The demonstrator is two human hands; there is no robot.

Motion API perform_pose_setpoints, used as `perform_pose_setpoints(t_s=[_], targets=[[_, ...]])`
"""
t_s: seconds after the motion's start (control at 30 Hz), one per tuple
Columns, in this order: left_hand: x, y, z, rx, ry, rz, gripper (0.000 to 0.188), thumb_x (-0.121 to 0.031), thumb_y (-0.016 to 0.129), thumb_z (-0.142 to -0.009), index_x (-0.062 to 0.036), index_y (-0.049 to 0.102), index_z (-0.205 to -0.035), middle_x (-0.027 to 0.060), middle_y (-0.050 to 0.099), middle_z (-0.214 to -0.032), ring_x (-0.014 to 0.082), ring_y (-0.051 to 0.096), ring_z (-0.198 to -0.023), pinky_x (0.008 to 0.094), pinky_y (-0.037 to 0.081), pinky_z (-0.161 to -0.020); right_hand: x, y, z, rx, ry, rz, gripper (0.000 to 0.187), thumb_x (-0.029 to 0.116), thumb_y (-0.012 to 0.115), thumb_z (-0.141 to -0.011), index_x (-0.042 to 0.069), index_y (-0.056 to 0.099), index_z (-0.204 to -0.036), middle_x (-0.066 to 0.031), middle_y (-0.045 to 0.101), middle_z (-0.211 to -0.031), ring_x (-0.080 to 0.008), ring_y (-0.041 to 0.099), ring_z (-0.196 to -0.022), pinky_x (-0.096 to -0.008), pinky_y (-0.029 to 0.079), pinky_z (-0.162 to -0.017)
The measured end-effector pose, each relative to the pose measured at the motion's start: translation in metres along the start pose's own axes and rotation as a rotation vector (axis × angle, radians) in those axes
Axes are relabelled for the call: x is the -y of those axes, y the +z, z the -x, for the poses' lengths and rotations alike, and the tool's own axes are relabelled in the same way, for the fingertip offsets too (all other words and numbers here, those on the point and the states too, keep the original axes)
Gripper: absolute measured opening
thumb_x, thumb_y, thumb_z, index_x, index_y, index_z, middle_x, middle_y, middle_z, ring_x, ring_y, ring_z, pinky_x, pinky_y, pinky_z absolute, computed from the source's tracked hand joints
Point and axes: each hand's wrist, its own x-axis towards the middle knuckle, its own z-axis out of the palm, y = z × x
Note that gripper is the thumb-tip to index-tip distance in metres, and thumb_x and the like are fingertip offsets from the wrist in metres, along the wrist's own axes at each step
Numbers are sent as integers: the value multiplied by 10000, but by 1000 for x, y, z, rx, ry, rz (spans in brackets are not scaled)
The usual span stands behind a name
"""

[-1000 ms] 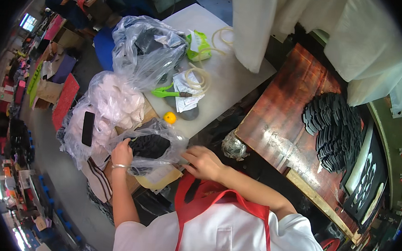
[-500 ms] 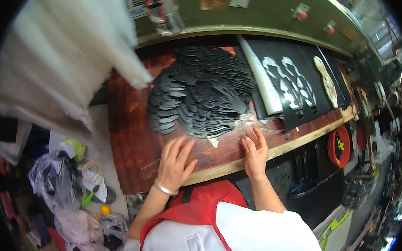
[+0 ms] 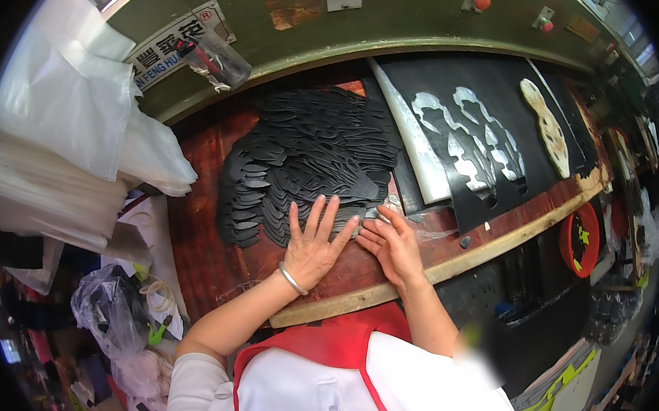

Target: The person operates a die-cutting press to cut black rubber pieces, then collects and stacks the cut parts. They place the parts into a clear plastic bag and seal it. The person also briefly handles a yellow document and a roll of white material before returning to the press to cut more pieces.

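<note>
l hand (image 3: pixel 311 255) splayed, fingertips on blk pcs (image 3: pixel 322 148); r hand (image 3: pixel 396 253) loosely cupped at their edge.

Here's a smooth, silver-coloured round bangle (image 3: pixel 292 280) gleaming on the wrist, just behind the left hand (image 3: pixel 314 244)! Farther back from both hands, a white short-sleeved cloth top (image 3: pixel 445 403) with a stitched chest pocket (image 3: pixel 329 396), and nearer them, bright red apron fabric (image 3: pixel 320 342); a thin red strap (image 3: pixel 382 405) trails behind the right hand (image 3: pixel 393 254).

translucent white plastic sheeting (image 3: pixel 52 125) hangs at left, a crumpled clear plastic bag (image 3: pixel 108 308) below it; a round red plastic basin (image 3: pixel 568 249) sits at right.
</note>
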Motion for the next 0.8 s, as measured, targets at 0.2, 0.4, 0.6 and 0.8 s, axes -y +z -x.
perform_pose_setpoints(t_s=[0.2, 0.4, 0.6, 0.8], targets=[[18, -3, -42, -5, -109, -40, 516, -140, 510, -860, -136, 447, -1372, 180, 440, -1365, 357, 365, -1325, 639, 171, -1080, 15, 10, -1, 65, -12, 86, 407, 87, 561, -922, 11, 464, -1311, -206, 640, -1065, -257, 647, -943, -363, 531, -856], [39, -22, -59, -18, -72, 95, 511, -73, 523, -828, -57, 476, -1337, 131, 567, -1170, 305, 482, -1225, 595, 187, -1104, 48, 32, -29, -33, -681, 913, 435, 177, 518, -969, -19, 444, -1350, -181, 530, -1309, -254, 522, -1173, -324, 423, -958], [40, -6, -57, -122, -49, 131, 644, -86, 608, -745, -73, 425, -1362, 134, 439, -1362, 321, 422, -1275, 577, 231, -1090, 26, 56, -64, 326, -677, 974, 401, 243, 450, -992, -68, 555, -1223, -240, 511, -1323, -328, 457, -1273, -372, 323, -1073], [41, -19, -49, -283, -180, 173, 532, -34, 542, -769, 34, 468, -1291, 153, 548, -1164, 279, 553, -926, 377, 467, -860, 35, 53, -62, 216, -636, 510, 464, 306, 353, -1031, -49, 464, -1309, -192, 555, -1252, -273, 557, -1153, -364, 456, -977]])
